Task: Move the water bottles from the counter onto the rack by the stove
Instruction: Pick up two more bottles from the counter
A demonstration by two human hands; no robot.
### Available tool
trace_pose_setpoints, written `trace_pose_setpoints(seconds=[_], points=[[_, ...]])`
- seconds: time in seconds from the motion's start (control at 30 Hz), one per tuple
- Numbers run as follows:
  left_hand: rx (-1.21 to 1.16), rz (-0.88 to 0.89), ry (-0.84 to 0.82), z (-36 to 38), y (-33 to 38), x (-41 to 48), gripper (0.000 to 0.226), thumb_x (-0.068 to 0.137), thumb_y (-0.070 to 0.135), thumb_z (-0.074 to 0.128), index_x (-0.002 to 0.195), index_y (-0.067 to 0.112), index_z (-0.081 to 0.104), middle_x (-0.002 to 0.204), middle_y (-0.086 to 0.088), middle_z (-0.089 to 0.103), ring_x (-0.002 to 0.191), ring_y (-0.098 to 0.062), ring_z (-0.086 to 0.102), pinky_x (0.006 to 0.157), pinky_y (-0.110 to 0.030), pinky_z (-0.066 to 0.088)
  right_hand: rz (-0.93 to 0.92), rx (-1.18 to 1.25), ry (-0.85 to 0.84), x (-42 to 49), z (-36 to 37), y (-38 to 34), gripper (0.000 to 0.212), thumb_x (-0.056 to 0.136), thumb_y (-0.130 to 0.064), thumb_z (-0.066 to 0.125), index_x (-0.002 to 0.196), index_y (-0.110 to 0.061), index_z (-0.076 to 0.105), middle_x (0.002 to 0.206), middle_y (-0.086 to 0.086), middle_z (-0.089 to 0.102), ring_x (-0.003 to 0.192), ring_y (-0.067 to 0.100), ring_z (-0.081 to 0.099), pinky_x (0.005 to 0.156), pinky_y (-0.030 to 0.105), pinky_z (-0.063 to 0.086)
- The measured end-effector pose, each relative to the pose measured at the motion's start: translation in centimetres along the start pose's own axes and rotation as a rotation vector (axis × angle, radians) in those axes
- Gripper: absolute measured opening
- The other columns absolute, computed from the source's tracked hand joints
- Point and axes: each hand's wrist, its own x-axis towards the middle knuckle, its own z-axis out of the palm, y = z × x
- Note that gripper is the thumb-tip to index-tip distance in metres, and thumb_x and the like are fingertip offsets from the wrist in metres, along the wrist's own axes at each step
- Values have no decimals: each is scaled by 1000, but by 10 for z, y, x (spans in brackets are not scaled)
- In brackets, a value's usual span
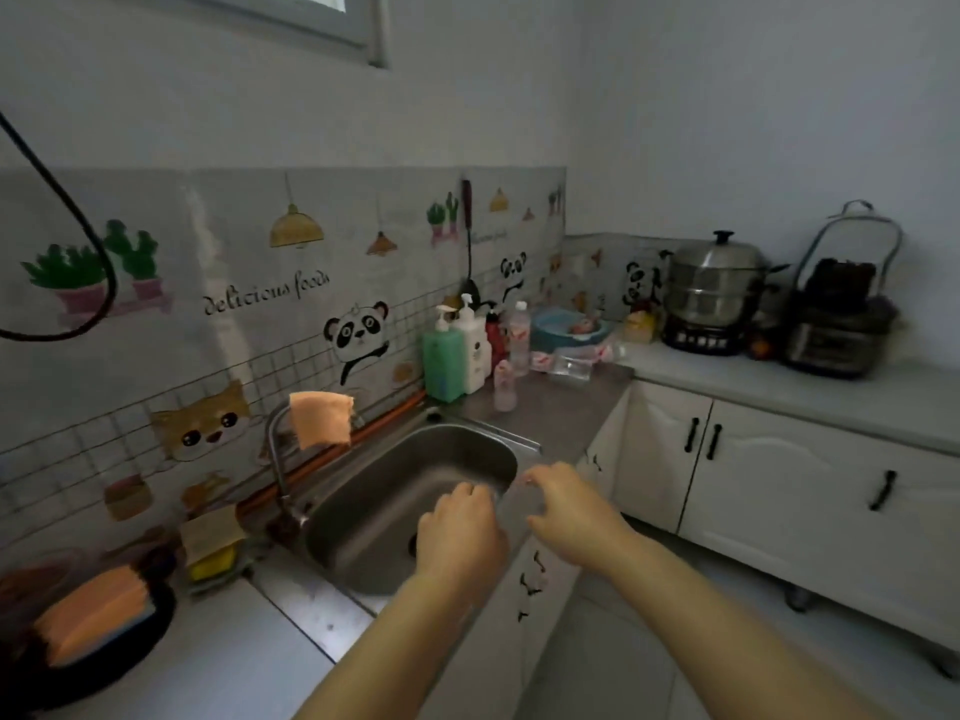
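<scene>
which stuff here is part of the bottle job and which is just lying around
Part of the job:
upright clear bottle
small bottle
bottle lying on its side
left hand and right hand, both empty over the sink

Just lying around:
green soap dispenser
white pump bottle
orange cloth on the tap
steamer pot
blender
blue basin

I see a dim kitchen corner: pale walls, a window [311,18] top left, a cartoon panda backsplash [249,304], a grey L-shaped counter [779,392] over white cabinets [769,475], and a light floor [649,641].
</scene>
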Motion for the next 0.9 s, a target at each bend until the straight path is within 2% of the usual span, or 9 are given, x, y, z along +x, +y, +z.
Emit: trace_pose_setpoints(seconds=[0.17, 0.4, 0.63, 0.9], points=[[10, 26, -42, 34, 36, 72, 35, 87, 25, 56, 121, 20, 50, 124, -1, 53, 113, -21, 53, 95, -37, 46, 64, 25, 26, 57, -7, 57, 47, 86, -15, 57, 131, -22, 47, 131, 4, 47, 118, 23, 50, 96, 32, 44], [-7, 49, -111, 66, 66, 197, 39, 88, 25, 53, 126, 18, 48, 131, -3, 50, 120, -23, 49, 96, -38, 42, 100, -15, -9, 165, -26, 120, 50, 84, -14, 55, 133, -20, 46, 131, 7, 48, 120, 26, 50, 101, 36, 43], [7, 35, -125, 81, 105, 301, 32, 88, 22, 52, 118, 12, 50, 125, -7, 52, 117, -26, 50, 94, -38, 42, 83, -8, -30, 262, -54, 175, 51, 81, -14, 57, 131, -15, 49, 127, 12, 51, 121, 28, 50, 103, 34, 41], [12, -145, -124, 118, 140, 410, 31, 88, 21, 52, 118, 13, 50, 126, -6, 51, 116, -25, 50, 95, -39, 42, -36, -2, -121, 382, -75, 248, 50, 82, -15, 55, 131, -19, 48, 131, 7, 48, 123, 23, 48, 102, 31, 41]])
